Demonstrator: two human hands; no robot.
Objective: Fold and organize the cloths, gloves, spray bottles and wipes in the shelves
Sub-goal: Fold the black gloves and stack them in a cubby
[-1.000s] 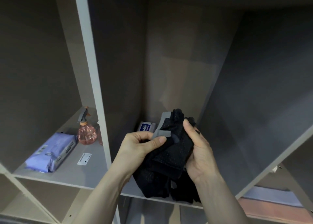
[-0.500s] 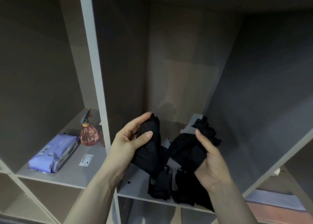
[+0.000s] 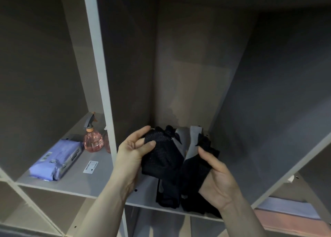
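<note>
gloves: two black gloves, one in each of the hands, held above the middle shelf (image 3: 143,200)
left glove (image 3: 161,158): pinched by left hand (image 3: 132,154), thumb and fingers curled on its cuff end
right glove (image 3: 195,167): gripped by right hand (image 3: 218,181), thumb on top (grey cuff shows)
more gloves (image 3: 168,195): dark pile on shelf below the hands
spray bottle (image 3: 93,140): pink, upright, left compartment
wipes pack (image 3: 57,158): purple, lying just beside the bottle

no legible text; print on wipes pack (image 3: 55,160) and shelf sticker (image 3: 90,167) blurred
</note>
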